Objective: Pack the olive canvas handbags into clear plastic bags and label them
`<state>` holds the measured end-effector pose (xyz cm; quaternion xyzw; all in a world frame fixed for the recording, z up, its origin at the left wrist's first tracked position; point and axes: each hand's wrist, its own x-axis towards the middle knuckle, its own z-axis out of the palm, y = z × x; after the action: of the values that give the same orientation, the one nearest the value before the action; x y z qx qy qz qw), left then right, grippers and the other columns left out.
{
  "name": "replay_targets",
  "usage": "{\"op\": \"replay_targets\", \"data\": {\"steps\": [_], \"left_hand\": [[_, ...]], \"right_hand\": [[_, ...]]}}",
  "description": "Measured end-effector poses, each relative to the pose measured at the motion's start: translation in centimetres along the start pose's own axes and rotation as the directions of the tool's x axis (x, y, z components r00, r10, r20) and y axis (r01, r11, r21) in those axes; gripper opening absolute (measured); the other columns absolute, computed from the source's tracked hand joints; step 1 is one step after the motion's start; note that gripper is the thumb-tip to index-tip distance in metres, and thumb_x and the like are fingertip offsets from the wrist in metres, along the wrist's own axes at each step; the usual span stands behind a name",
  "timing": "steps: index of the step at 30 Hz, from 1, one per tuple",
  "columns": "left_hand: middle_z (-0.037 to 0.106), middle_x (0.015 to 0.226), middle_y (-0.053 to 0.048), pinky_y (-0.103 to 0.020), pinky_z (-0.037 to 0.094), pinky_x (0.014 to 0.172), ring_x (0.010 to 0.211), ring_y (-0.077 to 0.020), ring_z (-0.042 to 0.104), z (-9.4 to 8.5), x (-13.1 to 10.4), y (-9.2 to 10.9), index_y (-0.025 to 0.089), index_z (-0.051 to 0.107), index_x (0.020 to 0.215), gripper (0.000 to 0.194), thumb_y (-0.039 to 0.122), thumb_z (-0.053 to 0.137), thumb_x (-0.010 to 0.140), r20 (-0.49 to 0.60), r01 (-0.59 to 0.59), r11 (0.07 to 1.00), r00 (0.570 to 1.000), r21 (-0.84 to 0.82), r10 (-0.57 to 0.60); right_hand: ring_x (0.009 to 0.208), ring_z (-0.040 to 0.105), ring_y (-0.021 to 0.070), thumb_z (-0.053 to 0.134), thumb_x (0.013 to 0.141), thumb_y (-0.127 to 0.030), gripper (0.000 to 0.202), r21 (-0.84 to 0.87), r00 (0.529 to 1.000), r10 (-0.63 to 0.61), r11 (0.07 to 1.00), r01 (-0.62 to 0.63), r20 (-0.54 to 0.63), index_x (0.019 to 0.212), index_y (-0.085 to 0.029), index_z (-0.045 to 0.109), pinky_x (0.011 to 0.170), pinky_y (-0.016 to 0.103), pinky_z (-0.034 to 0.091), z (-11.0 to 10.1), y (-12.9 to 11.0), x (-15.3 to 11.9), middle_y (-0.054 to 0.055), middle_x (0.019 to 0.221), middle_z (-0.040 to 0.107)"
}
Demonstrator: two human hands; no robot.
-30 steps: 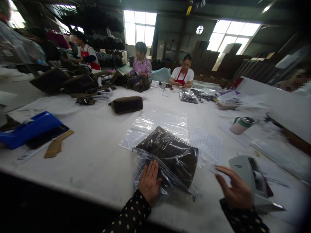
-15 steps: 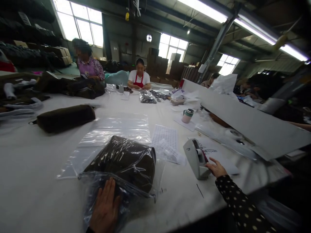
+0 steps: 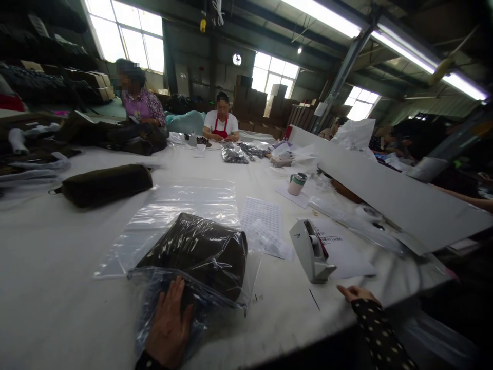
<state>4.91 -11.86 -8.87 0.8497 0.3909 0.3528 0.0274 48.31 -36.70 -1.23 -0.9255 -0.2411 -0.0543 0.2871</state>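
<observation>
A dark olive pouch point(image 3: 204, 252) lies inside a clear plastic bag near the front of the table. My left hand point(image 3: 169, 321) rests flat on the bag's near flap point(image 3: 146, 303), fingers stretched out. At the right, my right hand point(image 3: 356, 294) is just off the near end of a grey tape dispenser point(image 3: 310, 252), not touching it. Its thumb and index finger are pressed together; whatever they pinch is too small to make out. Flat clear bags point(image 3: 154, 221) lie behind the wrapped pouch.
Another dark pouch point(image 3: 108, 185) lies at the left. Sticker sheets point(image 3: 264, 218), a written paper point(image 3: 346, 252) and a lidded cup point(image 3: 297, 184) stand or lie right of centre. A long white board point(image 3: 389, 190) slants along the right. Co-workers sit at the far side.
My right hand has left the tape dispenser and moved toward me and slightly right, its fingers drawn together. My left hand has stayed on the bag with only a slight shift.
</observation>
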Motion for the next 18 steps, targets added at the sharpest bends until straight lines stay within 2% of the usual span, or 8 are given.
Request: {"op": "replay_targets", "data": {"steps": [4,6,8,10,12,13,15,18], "left_hand": [[0.044,0.137,-0.017,-0.051,0.036,0.102,0.125,-0.0286,0.042,-0.5,-0.3,0.7,0.015,0.011,0.144,0.065,0.027,0.043,0.089,-0.013,0.037,0.999,0.999,-0.034,-0.037],[0.04,0.139,-0.018,-0.05,0.036,0.103,0.126,-0.0279,0.041,-0.7,-0.4,1.0,0.013,0.007,0.144,0.068,0.025,0.044,0.088,-0.018,0.072,0.996,0.997,-0.047,-0.073],[0.037,0.14,-0.02,-0.049,0.036,0.103,0.127,-0.0273,0.04,-1.0,-0.5,1.2,0.011,0.003,0.144,0.071,0.024,0.045,0.088,-0.007,0.101,0.993,0.995,-0.057,-0.101],[0.036,0.141,-0.021,-0.048,0.037,0.103,0.127,-0.0267,0.04,-1.2,-0.6,1.3,0.01,-0.003,0.143,0.074,0.024,0.044,0.088,0.008,0.12,0.991,0.993,-0.066,-0.12],[0.036,0.141,-0.021,-0.048,0.037,0.103,0.128,-0.0267,0.038,-1.4,-0.6,1.5,0.008,-0.006,0.143,0.076,0.022,0.044,0.088,0.026,0.142,0.987,0.99,-0.082,-0.14],[0.035,0.141,-0.021,-0.049,0.037,0.103,0.129,-0.027,0.037,-1.5,-0.7,1.6,0.008,-0.007,0.143,0.077,0.022,0.045,0.087,0.034,0.154,0.983,0.988,-0.096,-0.151],[0.033,0.143,-0.021,-0.05,0.037,0.103,0.131,-0.0282,0.033,-1.6,-0.8,1.7,0.008,-0.007,0.143,0.08,0.023,0.048,0.086,0.043,0.181,0.974,0.983,-0.134,-0.177],[0.028,0.145,-0.02,-0.049,0.038,0.102,0.132,-0.0288,0.031,-1.6,-1.1,1.7,0.008,-0.005,0.143,0.084,0.026,0.051,0.083,0.039,0.232,0.956,0.973,-0.179,-0.229]], "right_hand": [[0.048,0.053,0.0189,0.059,0.064,-0.058,0.038,0.178,0.978,-0.133,0.979,0.104,0.161,0.05,-0.023,0.06,0.05,0.031,0.041,-0.9,-7.3,-0.1,0.001,0.047,0.058],[0.047,0.051,0.0164,0.063,0.062,-0.054,0.035,0.358,0.886,-0.331,0.91,0.209,0.324,0.051,-0.021,0.06,0.05,0.029,0.041,-0.2,-13.4,-0.5,0.0,0.046,0.056],[0.045,0.048,0.0138,0.066,0.063,-0.051,0.034,0.528,0.681,-0.558,0.799,0.287,0.474,0.051,-0.02,0.059,0.05,0.027,0.04,1.1,-20.2,-1.4,-0.001,0.044,0.054],[0.044,0.046,0.012,0.066,0.065,-0.051,0.035,0.649,0.393,-0.726,0.684,0.333,0.564,0.052,-0.019,0.06,0.048,0.025,0.039,2.7,-26.8,-3.2,-0.002,0.045,0.053],[0.044,0.045,0.0101,0.067,0.065,-0.052,0.036,0.685,0.115,-0.777,0.605,0.405,0.619,0.054,-0.018,0.061,0.045,0.023,0.036,4.6,-32.4,-5.5,-0.003,0.046,0.053],[0.044,0.045,0.0089,0.069,0.064,-0.051,0.035,0.676,0.005,-0.769,0.566,0.472,0.64,0.055,-0.018,0.062,0.044,0.021,0.035,5.7,-34.7,-6.8,-0.004,0.046,0.054],[0.042,0.045,0.0066,0.073,0.063,-0.048,0.032,0.587,-0.117,-0.732,0.43,0.686,0.672,0.054,-0.019,0.063,0.044,0.019,0.035,8.0,-38.2,-9.3,-0.007,0.045,0.053],[0.044,0.05,0.0067,0.079,0.056,-0.043,0.027,0.362,-0.13,-0.728,0.171,0.917,0.673,0.051,-0.021,0.063,0.048,0.018,0.038,11.4,-41.1,-12.2,-0.008,0.045,0.054]]}}
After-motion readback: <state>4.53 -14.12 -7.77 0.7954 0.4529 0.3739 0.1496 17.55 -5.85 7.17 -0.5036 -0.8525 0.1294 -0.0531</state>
